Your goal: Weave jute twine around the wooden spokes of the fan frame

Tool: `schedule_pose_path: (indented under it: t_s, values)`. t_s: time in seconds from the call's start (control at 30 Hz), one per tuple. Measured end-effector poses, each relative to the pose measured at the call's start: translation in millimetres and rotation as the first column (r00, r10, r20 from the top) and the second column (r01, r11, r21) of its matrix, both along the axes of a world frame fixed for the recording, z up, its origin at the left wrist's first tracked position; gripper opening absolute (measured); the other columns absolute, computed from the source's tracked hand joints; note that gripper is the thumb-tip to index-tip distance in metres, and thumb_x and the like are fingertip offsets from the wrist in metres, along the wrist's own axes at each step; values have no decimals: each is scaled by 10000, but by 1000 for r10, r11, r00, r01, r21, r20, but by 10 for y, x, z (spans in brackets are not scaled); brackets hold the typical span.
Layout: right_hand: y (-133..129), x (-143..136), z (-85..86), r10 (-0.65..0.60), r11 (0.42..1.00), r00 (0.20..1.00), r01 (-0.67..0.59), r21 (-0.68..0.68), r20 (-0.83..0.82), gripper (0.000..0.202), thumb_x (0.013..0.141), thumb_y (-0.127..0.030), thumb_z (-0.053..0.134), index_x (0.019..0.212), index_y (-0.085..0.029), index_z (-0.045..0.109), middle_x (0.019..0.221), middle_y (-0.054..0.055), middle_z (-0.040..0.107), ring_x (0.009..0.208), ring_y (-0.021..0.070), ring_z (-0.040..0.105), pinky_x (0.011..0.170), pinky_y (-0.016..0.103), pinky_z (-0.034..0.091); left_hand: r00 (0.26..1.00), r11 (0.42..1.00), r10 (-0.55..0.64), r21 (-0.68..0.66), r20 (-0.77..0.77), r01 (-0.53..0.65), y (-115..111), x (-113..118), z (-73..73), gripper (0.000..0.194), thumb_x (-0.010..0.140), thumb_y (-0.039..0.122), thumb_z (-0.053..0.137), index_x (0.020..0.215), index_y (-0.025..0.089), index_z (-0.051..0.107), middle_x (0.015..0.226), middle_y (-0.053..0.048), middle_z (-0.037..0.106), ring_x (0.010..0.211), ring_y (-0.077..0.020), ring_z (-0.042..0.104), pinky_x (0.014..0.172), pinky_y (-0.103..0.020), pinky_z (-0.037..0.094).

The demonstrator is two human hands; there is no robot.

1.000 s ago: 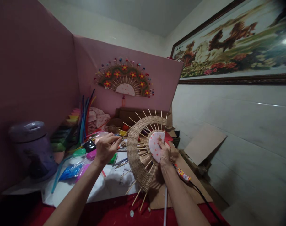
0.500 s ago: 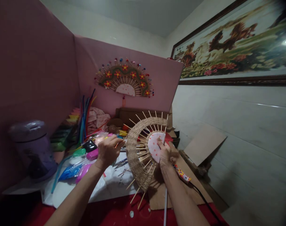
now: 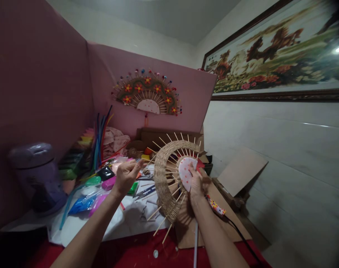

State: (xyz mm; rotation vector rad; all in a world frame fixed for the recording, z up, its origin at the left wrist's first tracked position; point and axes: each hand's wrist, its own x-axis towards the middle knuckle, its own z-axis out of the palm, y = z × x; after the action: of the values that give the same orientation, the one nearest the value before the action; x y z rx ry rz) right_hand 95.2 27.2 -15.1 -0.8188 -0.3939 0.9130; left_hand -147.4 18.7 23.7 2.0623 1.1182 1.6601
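Note:
My right hand (image 3: 196, 183) grips a half-round fan by the white half-disc with red dots (image 3: 185, 174) at its centre, thumb on its face. The fan's woven twine band (image 3: 162, 178) curves to the left, and thin wooden sticks radiate past its outer edge. It is held upright, tilted so its straight side faces right. My left hand (image 3: 127, 176) is closed in a pinch by the stick ends at the fan's left edge. Whether a strand or a stick tip is between those fingers, I cannot make out. Scissors (image 3: 147, 191) lie below the left hand.
Bagged coloured clay (image 3: 84, 204) and a lilac lidded container (image 3: 35, 178) stand at left. A flower-patterned tool with a black cord (image 3: 216, 205) lies on cardboard (image 3: 222, 223) at right. A decorated fan (image 3: 148, 93) hangs on the pink panel. A clear rod (image 3: 196, 245) lies in front.
The fan and my right hand have shifted slightly right. My left hand stays pinched at the fan's left edge, with its thumb now pointing more upward. The scissors show more fully.

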Motion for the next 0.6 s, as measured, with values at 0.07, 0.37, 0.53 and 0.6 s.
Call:
schedule_pose_path:
  t_s: [0.07,0.37,0.53,0.6]
  values:
    - [12,11,-20,0,1000,1000,0,1,-8,404,479,-348,777,766,-135,590,588,-25,633,482,97,570,469,205,482,993,993,-57,-102,101,68,17,0,-2,479,802,510,454,628,133,692,515,-13,496,528,-109,450,535,-231,344]
    - [-12,-20,14,-37,998,999,39,-41,35,355,501,-371,757,700,-146,569,546,-28,598,511,119,582,471,217,474,917,835,-126,-458,378,304,93,50,-75,705,632,755,419,627,110,704,382,17,375,385,-66,288,398,-213,262]
    - [-3,-11,-11,-49,998,998,51,-38,50,398,502,-393,755,756,-140,581,559,-25,599,503,121,577,487,234,487,936,819,-148,-490,320,297,59,72,-78,749,659,762,360,645,94,699,399,21,341,392,-62,254,394,-209,187]
    - [0,-4,-20,-62,997,996,64,-34,58,401,508,-392,751,767,-139,581,558,-31,594,491,112,569,478,224,481,934,832,-166,-463,317,305,35,87,-60,751,664,758,359,655,90,701,400,21,334,396,-63,251,398,-211,184]
